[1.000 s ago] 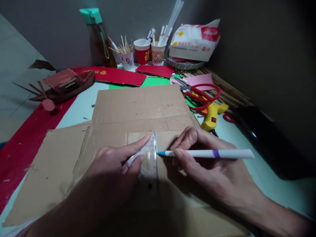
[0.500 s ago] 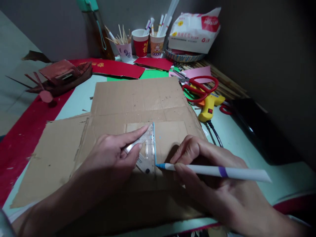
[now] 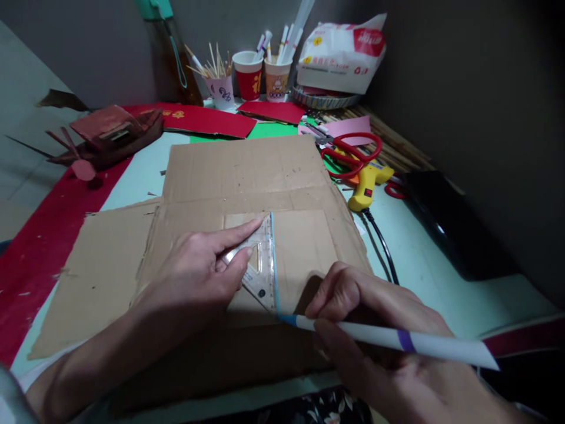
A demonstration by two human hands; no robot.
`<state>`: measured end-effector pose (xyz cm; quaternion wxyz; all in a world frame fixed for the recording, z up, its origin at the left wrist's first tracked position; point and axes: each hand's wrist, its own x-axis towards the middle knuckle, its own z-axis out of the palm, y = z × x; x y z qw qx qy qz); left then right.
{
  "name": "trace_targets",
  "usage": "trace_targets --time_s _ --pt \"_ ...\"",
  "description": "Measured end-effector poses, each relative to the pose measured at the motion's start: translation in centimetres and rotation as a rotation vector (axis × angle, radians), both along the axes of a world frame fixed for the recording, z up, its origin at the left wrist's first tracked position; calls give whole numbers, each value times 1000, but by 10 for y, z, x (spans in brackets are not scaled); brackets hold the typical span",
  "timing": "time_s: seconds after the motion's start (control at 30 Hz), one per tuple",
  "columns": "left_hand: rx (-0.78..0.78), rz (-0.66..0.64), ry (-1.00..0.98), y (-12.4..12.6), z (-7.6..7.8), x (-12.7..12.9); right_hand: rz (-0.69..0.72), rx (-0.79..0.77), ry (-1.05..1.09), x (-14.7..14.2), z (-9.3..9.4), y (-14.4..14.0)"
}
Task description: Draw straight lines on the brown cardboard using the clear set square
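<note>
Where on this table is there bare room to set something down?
Bare table lies between the glue gun and the right hand, and between cardboard and red paper. The back, by cups and scissors, is crowded.

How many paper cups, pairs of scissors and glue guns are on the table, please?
Paper cups: 3 – white cup of sticks, red cup, orange cup of pens
Red-handled scissors: 1
Yellow glue gun: 1
Total: 5

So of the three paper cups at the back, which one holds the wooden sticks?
The leftmost cup, white with a purple print. Thin wooden sticks fan out of it. The red cup and the orange cup beside it hold white pens instead.
</note>
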<state>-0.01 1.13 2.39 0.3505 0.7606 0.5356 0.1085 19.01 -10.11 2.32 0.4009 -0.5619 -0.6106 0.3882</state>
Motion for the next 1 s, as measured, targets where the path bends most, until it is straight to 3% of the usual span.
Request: trace_targets --time_s 0.33,0.5,0.6,0.73,0.87,1.0 --pt "10 -30 -25 0 -1 1 71 -41 80 3 -3 -2" --pt "-202 21 -52 -2 2 0 -100 -31 351 13 -1 2" --pt "-229 -8 -92 -3 2 -1 -176 143 138 14 -9 3" --pt "-252 -27 -144 -2 -1 -1 -48 344 -290 6 -28 3" --pt "-365 13 -221 -2 2 -3 64 388 -454 1 -33 4" --pt "-440 121 -353 -2 15 -24 69 428 -546 3 -28 4"
